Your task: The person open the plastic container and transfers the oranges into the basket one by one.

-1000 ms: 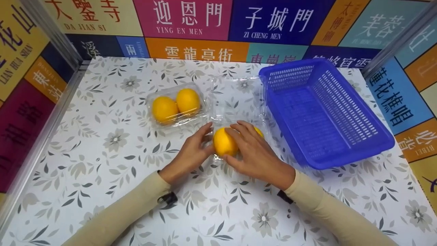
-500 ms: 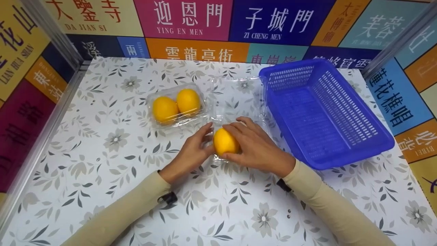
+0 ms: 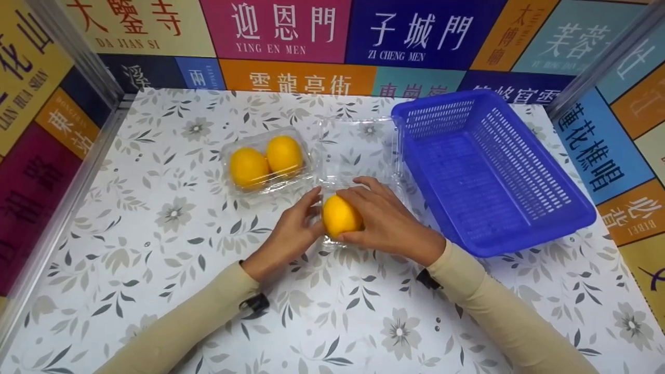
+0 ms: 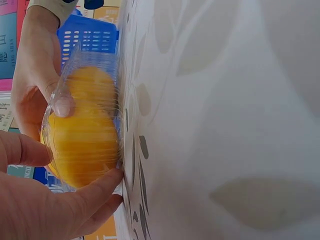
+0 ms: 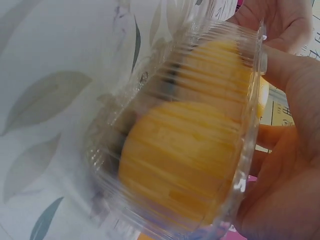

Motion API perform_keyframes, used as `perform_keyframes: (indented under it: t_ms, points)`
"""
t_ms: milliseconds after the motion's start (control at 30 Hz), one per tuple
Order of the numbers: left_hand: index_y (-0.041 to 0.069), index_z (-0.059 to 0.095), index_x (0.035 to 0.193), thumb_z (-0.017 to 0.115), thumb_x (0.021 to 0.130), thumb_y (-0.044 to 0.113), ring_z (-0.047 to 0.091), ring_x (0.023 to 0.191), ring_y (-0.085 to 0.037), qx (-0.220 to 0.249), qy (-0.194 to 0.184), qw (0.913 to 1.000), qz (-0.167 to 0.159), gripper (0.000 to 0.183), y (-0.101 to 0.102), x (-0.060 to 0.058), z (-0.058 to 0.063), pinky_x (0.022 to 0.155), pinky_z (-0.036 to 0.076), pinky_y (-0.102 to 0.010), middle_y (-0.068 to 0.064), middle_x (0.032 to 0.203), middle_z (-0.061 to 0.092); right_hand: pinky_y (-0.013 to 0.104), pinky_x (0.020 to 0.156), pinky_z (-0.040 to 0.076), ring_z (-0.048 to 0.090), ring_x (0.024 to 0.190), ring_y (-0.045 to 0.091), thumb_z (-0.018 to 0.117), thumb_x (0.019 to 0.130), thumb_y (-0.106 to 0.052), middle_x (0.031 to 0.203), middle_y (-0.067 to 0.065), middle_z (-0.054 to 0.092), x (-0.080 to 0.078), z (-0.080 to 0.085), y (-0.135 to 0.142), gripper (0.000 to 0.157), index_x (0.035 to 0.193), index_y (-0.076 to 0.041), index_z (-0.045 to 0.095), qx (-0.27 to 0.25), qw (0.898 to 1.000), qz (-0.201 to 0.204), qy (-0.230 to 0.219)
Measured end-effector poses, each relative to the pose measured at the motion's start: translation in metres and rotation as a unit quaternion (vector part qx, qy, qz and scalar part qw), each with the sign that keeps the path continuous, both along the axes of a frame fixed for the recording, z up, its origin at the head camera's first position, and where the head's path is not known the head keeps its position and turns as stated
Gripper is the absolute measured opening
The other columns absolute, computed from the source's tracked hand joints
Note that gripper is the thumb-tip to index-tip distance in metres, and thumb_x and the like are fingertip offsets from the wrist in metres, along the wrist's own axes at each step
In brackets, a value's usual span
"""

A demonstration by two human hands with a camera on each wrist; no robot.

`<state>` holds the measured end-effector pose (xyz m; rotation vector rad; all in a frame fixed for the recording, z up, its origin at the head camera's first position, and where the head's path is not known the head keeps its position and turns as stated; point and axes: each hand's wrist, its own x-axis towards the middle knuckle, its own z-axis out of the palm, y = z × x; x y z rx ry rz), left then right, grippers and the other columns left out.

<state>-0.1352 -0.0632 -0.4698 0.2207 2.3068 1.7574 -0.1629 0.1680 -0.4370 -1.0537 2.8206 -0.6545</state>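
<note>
Yellow fruit (image 3: 340, 215) is being gripped by the right hand (image 3: 387, 223), its fingers being curled over the top and its thumb being set low on the near side. And where is that fruit being held? At the left end of a clear plastic box (image 5: 252, 125), which is being borne by the desk (image 3: 171, 249) around its middle. Over on the other flank, the left hand (image 3: 291, 231) is being held wide, thumb and fingers well parted, and the box's left end is being touched by its fingers; how firmly, cannot be told. Now a second fruit (image 5: 180, 160): from the head camera it is being hidden by the right hand, yet through the ribbed wall it is being shown by both wrist cameras, just beside the first! The clear lid (image 3: 358, 148) is being seen folded back toward the desk's back edge. To its left, two more fruits (image 3: 249, 168) are being enclosed by a closed box (image 3: 275, 183). Along the desk's right edge, toward the back right corner, space is being taken up by a blue basket (image 3: 478, 187), while the back edge is being lined by lettered panels (image 3: 280, 47).
</note>
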Motion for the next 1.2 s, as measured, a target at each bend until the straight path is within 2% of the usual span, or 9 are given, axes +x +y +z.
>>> perform_keyframes:
  t_ms: [300,533,800,1067,1200]
  points:
    - [0.000,0.034,0.171,0.069,0.101,0.008,0.058,0.145,-0.040,0.005,0.015,0.9999,-0.001,0.079,0.001,0.000,0.000,0.122,0.047,-0.050,-0.025,0.166,0.049,0.057,0.123,0.036,0.046,0.147,0.035,0.092,0.087,-0.041,0.142,0.011,0.067,0.003,-0.002,-0.003,0.070,0.142,-0.009,0.065,-0.031,0.999,-0.009,0.041]
    - [0.001,0.033,0.171,0.070,0.099,0.007,0.057,0.146,-0.040,0.016,0.010,0.9998,0.001,0.081,0.002,-0.001,0.000,0.122,0.047,-0.048,-0.024,0.167,0.048,0.053,0.120,0.040,0.049,0.140,0.033,0.093,0.086,-0.041,0.136,0.012,0.066,0.006,0.002,-0.004,0.069,0.140,-0.009,0.065,-0.054,0.995,-0.012,0.086]
    - [0.000,0.034,0.171,0.065,0.096,0.002,0.057,0.146,-0.039,0.006,0.014,0.9999,-0.001,0.081,0.002,-0.001,0.001,0.123,0.047,-0.049,-0.022,0.167,0.049,0.052,0.120,0.041,0.049,0.140,0.034,0.094,0.083,-0.038,0.137,0.013,0.066,0.012,0.012,-0.003,0.073,0.143,-0.006,0.065,-0.056,0.991,-0.023,0.120]
    - [-0.003,0.034,0.170,0.063,0.093,-0.001,0.057,0.145,-0.043,0.012,0.030,0.9995,-0.006,0.082,0.001,-0.002,0.000,0.123,0.047,-0.051,-0.027,0.164,0.050,0.052,0.120,0.042,0.049,0.139,0.035,0.095,0.084,-0.043,0.138,0.014,0.065,0.018,0.024,0.000,0.077,0.145,-0.006,0.065,-0.046,0.988,-0.037,0.143]
    - [-0.003,0.035,0.169,0.061,0.094,-0.001,0.059,0.143,-0.043,0.000,0.035,0.9994,-0.003,0.080,0.001,-0.002,-0.002,0.122,0.047,-0.052,-0.028,0.163,0.051,0.052,0.119,0.043,0.050,0.138,0.035,0.096,0.083,-0.042,0.137,0.014,0.065,0.020,0.030,0.001,0.077,0.144,-0.005,0.065,-0.051,0.985,-0.038,0.159]
